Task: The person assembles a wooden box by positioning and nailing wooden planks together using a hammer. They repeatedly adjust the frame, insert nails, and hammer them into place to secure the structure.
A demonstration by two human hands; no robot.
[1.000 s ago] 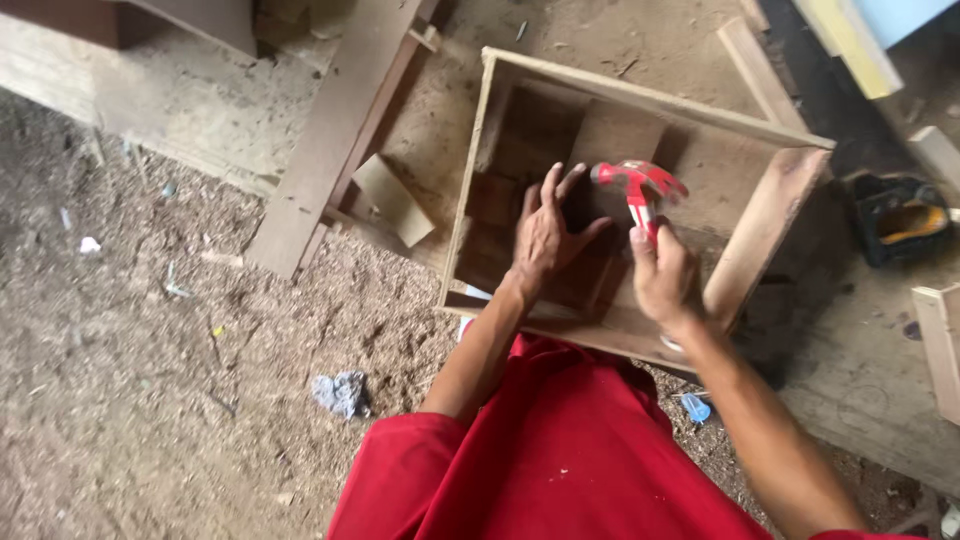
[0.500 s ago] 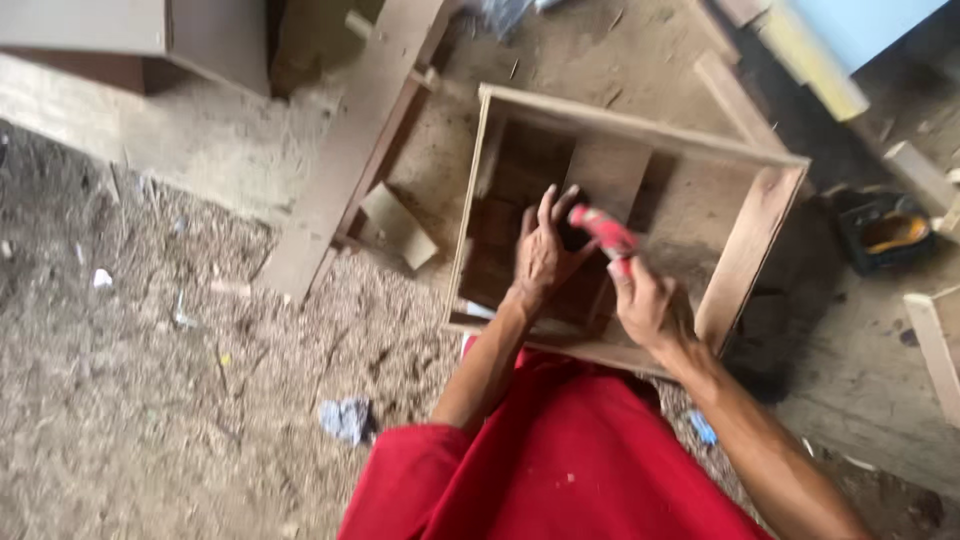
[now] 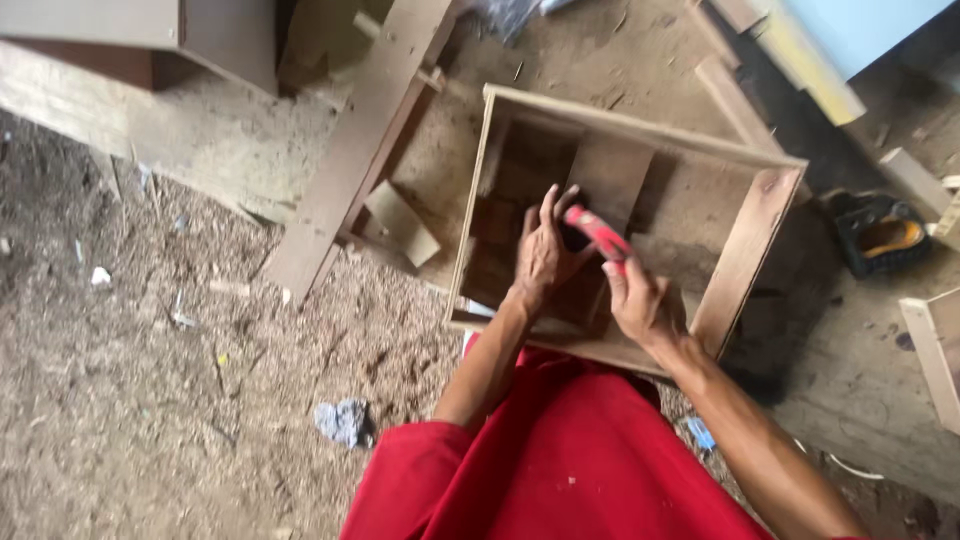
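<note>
Both hands are down inside the wooden box frame [image 3: 745, 255] right now. It's an open rectangle of thin boards sitting on the dirt just past my knees, and you can see straight through it to the ground. My right hand [image 3: 635, 300] is wrapped around the red handle of a hammer [image 3: 597, 232], with the handle angling up and to the left toward the middle of the frame. The head end is blurry, so I honestly can't tell whether it's touching wood or just above it.

My left hand [image 3: 545, 258] is spread out with the fingers fanned wide, lying flat on the darker wood pieces [image 3: 500, 225] stacked inside the left part of the frame. It isn't gripping anything, just pressing down beside the hammer.

Other stuff around: a long plank [image 3: 355, 150] runs from near-left up toward the far side, just left of the frame, with a small offcut block [image 3: 402, 222] lying between the two. A crumpled bluish rag [image 3: 343, 420] sits on the sawdust-covered ground [image 3: 150, 400] to the near left. Off to the right there's a dark sandal with a yellow insole [image 3: 880, 235], well apart from the frame. My red shorts [image 3: 560, 460] fill the near edge of the view.
</note>
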